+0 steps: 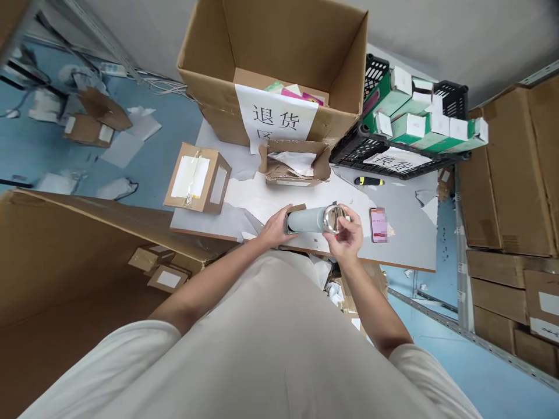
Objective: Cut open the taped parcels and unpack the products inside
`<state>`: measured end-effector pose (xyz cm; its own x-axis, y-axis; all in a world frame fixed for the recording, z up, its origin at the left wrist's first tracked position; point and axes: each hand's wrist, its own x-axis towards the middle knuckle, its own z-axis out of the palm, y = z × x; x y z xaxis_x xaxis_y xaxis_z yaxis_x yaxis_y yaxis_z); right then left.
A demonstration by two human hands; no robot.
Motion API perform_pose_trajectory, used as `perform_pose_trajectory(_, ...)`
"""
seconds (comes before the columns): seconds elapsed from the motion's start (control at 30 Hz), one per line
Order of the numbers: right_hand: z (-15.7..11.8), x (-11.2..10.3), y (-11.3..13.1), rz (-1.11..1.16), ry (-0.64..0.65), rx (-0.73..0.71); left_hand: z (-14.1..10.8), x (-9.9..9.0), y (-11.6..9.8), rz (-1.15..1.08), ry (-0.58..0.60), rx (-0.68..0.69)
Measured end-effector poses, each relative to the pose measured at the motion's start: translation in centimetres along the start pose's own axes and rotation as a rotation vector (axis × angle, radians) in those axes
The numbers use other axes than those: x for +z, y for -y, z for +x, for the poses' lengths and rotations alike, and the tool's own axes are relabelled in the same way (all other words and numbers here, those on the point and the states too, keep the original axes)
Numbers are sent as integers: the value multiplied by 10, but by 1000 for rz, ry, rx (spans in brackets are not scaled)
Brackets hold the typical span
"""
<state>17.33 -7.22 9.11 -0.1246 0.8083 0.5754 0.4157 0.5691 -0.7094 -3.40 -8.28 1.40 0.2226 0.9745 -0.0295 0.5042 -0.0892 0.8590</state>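
Note:
A pale grey-blue bottle (pixel 308 220) with a shiny metal cap lies sideways just over the table's front edge. My right hand (pixel 347 234) is closed around its capped end. At the other end, my left hand (pixel 277 227) grips a small open box (pixel 298 208), and the bottle's base sits at its mouth. Most of that box is hidden by the bottle and my left fingers. Behind them stands an opened cardboard box (pixel 286 182) with crumpled white paper inside.
A large labelled carton (pixel 213 110) and a black crate (pixel 349 148) of green-white boxes stand at the back. A taped box (pixel 209 156) is at left; a phone (pixel 378 225) and yellow-black tool (pixel 369 181) lie at right.

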Motion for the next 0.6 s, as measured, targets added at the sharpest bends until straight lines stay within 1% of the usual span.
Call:
perform_pose_trajectory(0.07, -6, 10, -1, -62, 119, -45, -1, 0, -2, -24, -6, -12)
perform_pose_trajectory(0.13, -10, 23, -3, -114, 259, -28, -1, -1, -4, -66, -21, -36)
perform_pose_trajectory(0.27, -16, 51, -7, -308, 506, 164, -2, -5, -3, -216, -77, -65)
perform_pose_trajectory(0.33, -18, 59, -8, -413, 581, 235, -1, -7, -1, -266, -88, -63)
perform_pose_trajectory(0.4, -19, 63, -7, -472, 619, 255, -1, -10, 1, -264, -80, -61)
perform_pose_trajectory(0.47, -18, 62, -3, -488, 650, 246, 0, -12, 1, -243, -61, -57)
perform_pose_trajectory(0.53, -13, 57, 2, -483, 708, 231, 0, -13, 1, -236, -34, -46)
perform_pose_trajectory(0.6, -4, 49, 9, -493, 798, 223, 0, -13, -1, -233, -8, -30)
